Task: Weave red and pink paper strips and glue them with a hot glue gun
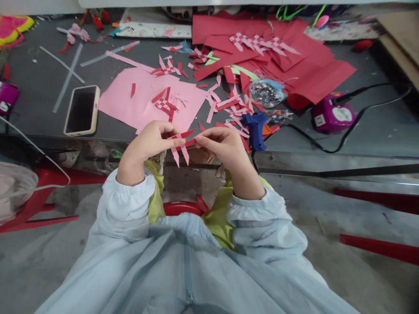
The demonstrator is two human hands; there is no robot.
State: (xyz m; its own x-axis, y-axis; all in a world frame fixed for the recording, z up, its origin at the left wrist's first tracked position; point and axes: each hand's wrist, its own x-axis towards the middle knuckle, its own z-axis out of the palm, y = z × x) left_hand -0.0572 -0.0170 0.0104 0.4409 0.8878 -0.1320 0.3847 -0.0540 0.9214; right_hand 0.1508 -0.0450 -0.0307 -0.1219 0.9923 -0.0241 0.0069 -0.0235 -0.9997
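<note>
Between thumb and fingers, my left hand (155, 138) pinches a small woven paper fish (179, 146) of pink and red strips, held just off the table's front edge. Two pink pointed ends hang down from it, and red ends stick out to the right. My right hand (221, 143) is closed at the fingertips on one of these red strip ends. Just beyond my hands, another woven red and white paper piece (163, 104) lies on pink paper sheets (126, 98). Loose pink and red paper strips (234, 102) are scattered past my right hand.
A blue glue gun (257, 131) lies right of my hands, its black cord trailing right by a purple box (332, 114). A phone (81, 110) rests at left. Behind are stacked red paper sheets (314, 65) and a bag of beads (267, 92). A red stool (183, 208) is below.
</note>
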